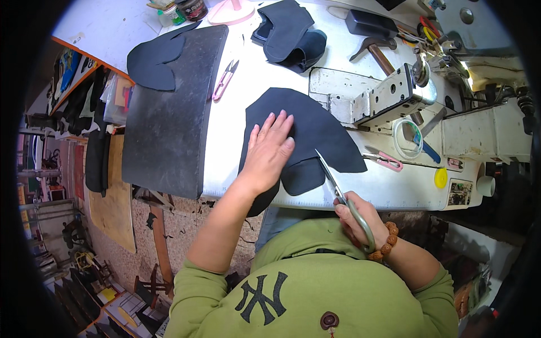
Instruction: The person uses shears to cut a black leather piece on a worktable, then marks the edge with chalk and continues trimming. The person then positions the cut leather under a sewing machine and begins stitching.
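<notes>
A large black sheet of leather-like material [315, 121] lies on the white table, with a rounded flap [304, 177] at its near edge. My left hand [267, 152] rests flat on the sheet, fingers stretched out and pointing away from me. My right hand [360, 217] grips a pair of large scissors [338, 188] by the handles. The scissors' blades point away from me, and their tips meet the sheet beside the flap. A beaded bracelet circles my right wrist. Whether the blades are parted cannot be told.
A sewing machine [389, 98] stands at the right, near a hammer [380, 53] and pink-handled thread snips [383, 159]. On the left, a dark board [169, 129] carries cut black pieces [152, 62]. More snips [225, 81] lie beside it. Folded black pieces [287, 34] sit at the back.
</notes>
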Available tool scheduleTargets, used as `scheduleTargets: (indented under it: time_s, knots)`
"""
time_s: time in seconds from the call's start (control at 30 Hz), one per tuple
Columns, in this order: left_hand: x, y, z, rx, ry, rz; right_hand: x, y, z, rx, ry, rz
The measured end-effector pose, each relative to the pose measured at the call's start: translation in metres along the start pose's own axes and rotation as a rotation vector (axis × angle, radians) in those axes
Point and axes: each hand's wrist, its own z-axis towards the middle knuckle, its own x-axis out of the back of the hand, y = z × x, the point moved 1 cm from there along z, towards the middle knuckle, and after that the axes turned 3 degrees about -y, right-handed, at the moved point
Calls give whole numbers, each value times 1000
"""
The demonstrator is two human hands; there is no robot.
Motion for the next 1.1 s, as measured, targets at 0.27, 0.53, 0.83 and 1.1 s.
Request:
scheduleTargets:
  time_s: [0.27,0.53,0.83,1.1]
  knots:
    - [11,-5,0,22,-47,-511,1,-7,-8,-88,-177,46]
    - [12,5,-2,88,-42,-689,-19,-9,6,69,-240,-302]
    - [11,3,0,121,-56,-781,-16,3,-2,131,-179,-342]
    - [8,2,0,96,-37,-734,-44,-2,13,137,-132,-207]
